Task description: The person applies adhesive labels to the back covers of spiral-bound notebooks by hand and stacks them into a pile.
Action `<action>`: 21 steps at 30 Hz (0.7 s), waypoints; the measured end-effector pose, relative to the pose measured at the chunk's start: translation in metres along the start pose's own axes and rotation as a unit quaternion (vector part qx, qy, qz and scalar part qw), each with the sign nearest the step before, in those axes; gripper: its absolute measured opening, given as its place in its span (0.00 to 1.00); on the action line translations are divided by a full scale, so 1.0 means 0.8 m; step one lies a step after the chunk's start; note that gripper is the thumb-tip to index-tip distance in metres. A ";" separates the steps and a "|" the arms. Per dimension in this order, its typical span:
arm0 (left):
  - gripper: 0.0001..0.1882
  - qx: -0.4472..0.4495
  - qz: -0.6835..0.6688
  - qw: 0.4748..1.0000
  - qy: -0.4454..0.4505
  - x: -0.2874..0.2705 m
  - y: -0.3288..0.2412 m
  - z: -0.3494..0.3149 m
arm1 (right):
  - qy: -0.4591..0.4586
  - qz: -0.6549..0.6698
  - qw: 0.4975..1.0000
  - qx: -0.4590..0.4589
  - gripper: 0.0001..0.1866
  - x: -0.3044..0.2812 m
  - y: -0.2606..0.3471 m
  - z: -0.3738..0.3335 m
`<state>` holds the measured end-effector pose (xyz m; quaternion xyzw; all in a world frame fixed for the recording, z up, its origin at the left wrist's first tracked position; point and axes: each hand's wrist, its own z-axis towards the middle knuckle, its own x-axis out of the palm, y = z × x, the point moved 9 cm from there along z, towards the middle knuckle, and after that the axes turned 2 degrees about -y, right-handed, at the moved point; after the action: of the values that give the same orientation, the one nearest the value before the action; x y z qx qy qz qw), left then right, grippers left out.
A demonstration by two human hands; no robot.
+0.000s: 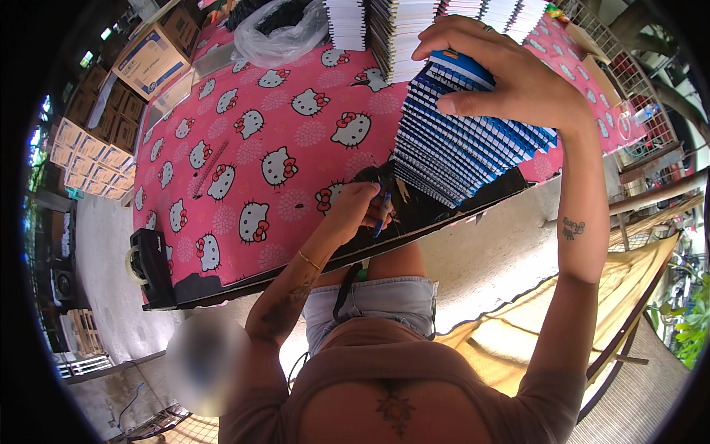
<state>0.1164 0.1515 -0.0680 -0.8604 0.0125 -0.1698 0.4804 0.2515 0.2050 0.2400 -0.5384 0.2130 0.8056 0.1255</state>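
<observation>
A tall stack of blue spiral-bound notebooks (458, 140) stands at the table's near right edge, with its bound spines turned toward me. My right hand (506, 78) grips the top of this stack, its fingers curled over the far side and its thumb on the near side. Close to the stack's lower left corner, my left hand (362, 207) is closed round a small blue-handled tool (382, 213). That tool's working end is hard to make out against the dark surface there.
A pink patterned cloth (296, 137) covers the table. More spiral-bound stacks (403, 37) stand behind the blue one. A clear plastic bag (277, 37) lies at the back, a tape dispenser (150, 266) at the near left corner. Cardboard boxes (159, 55) are on the left.
</observation>
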 end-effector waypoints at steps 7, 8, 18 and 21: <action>0.15 0.167 0.470 0.863 -0.075 0.022 -0.048 -0.020 | 0.043 0.040 0.998 0.017 0.26 -0.005 0.006 0.003; 0.15 0.192 0.514 0.832 -0.081 0.028 -0.052 -0.020 | 0.042 0.037 0.998 0.020 0.26 -0.005 0.005 0.003; 0.19 -0.042 0.028 0.999 -0.014 0.006 -0.004 -0.010 | 0.039 0.043 0.997 0.059 0.29 -0.009 -0.003 -0.005; 0.18 -0.048 0.021 0.998 -0.026 0.006 -0.001 -0.008 | 0.036 0.036 0.996 0.070 0.30 -0.010 -0.002 -0.008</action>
<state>0.1187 0.1456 -0.0628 -0.8861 0.0262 -0.1368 0.4420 0.2603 0.2038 0.2448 -0.5488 0.2926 0.7729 0.1261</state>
